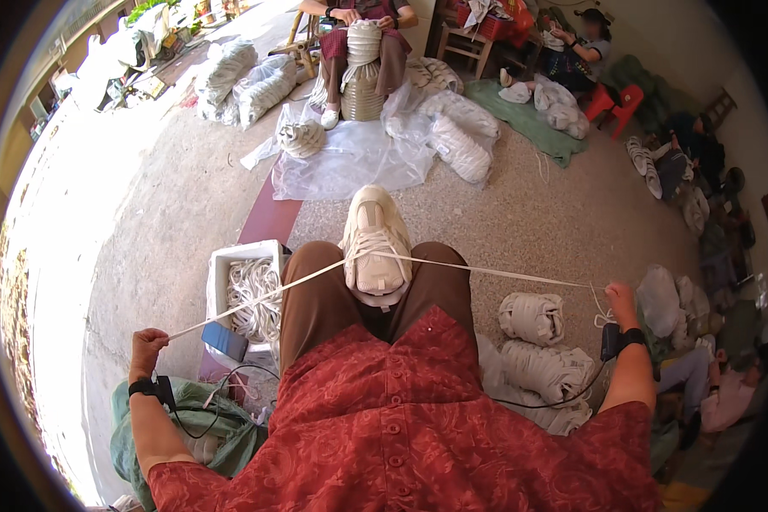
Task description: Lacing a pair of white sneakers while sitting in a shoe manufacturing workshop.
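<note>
Left hand (149, 352): fingers curled tight, gripping one end of a cream lace (503, 274). Right hand (621, 303): fingers also curled in, other lace end pinched, loose tail dangling just beneath. Lace runs taut from both hands to the cream shoe (374, 230), which sits midway between them, clamped at the person's knees, well apart from either hand. Right of left hand: white bin (217, 286) of white laces (254, 294), blue box (224, 341) nearer the hand. Below-left of right hand: wrapped white bundles (532, 317). Black wrist device (619, 339) just below right hand. Any lettering on shoe or box too small to make out.
</note>
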{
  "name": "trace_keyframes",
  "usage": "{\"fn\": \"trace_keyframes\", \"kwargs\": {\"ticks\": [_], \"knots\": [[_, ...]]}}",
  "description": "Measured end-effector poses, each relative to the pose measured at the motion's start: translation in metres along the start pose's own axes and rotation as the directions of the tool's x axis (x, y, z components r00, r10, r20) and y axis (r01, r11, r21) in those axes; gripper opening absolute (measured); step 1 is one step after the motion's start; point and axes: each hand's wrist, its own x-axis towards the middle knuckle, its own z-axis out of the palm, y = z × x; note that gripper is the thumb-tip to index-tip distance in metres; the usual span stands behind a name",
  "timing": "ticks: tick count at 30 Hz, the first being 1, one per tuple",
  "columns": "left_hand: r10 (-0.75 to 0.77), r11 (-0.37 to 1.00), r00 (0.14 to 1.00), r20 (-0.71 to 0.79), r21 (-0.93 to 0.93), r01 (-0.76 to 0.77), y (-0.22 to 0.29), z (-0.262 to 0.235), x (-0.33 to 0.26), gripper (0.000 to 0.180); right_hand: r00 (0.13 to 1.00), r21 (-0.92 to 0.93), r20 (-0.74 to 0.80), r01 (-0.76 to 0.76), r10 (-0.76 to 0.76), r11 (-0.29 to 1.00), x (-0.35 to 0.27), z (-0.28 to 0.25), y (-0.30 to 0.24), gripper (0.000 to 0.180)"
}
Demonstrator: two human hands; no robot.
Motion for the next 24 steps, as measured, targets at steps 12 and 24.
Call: {"fn": "trace_keyframes", "kwargs": {"ticks": [12, 24], "knots": [[-0.231, 0.8, 0.887, -0.4, 0.441, 0.407, -0.058, 0.018, -0.021, 0.013, 0.797, 0.3, 0.489, -0.535, 0.355, 0.79, 0.017, 0.105, -0.084, 0.012], [0.219, 0.765, 0.729, 0.648, -0.578, 0.284, 0.202, 0.238, -0.001, 0.013, 0.899, 0.793, 0.22, 0.061, -0.379, 0.607, 0.08, 0.234, -0.345, 0.014]]}}
